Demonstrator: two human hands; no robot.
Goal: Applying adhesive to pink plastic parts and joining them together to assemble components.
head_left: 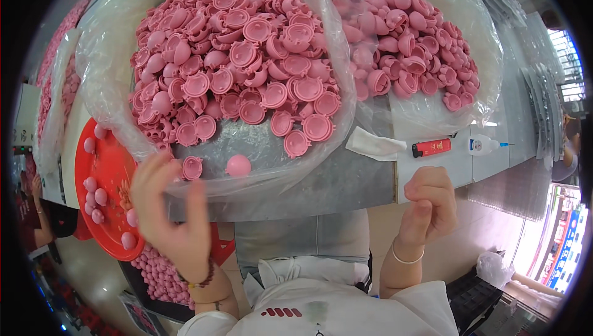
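My left hand [172,215] is over the table's front edge, beside a red tray. Its thumb and fingers are apart, slightly smeared by motion, and I see nothing held between them. Just past its fingertips lie a pink half shell [192,167] and a round pink ball [238,165] on a clear plastic sheet [272,183]. Off the table's front edge at the right, my right hand [429,203] is closed, thumb pressed to curled fingers; whatever they hold, if anything, is hidden. A big heap of pink half shells [241,58] lies on the sheet ahead.
A second heap of pink shells [411,46] lies at the far right. Near my right hand are a white cloth [375,144], a red lighter [431,147] and a small bottle [483,145]. The red tray [117,225] holds several pink balls; a bin of balls [162,274] stands below.
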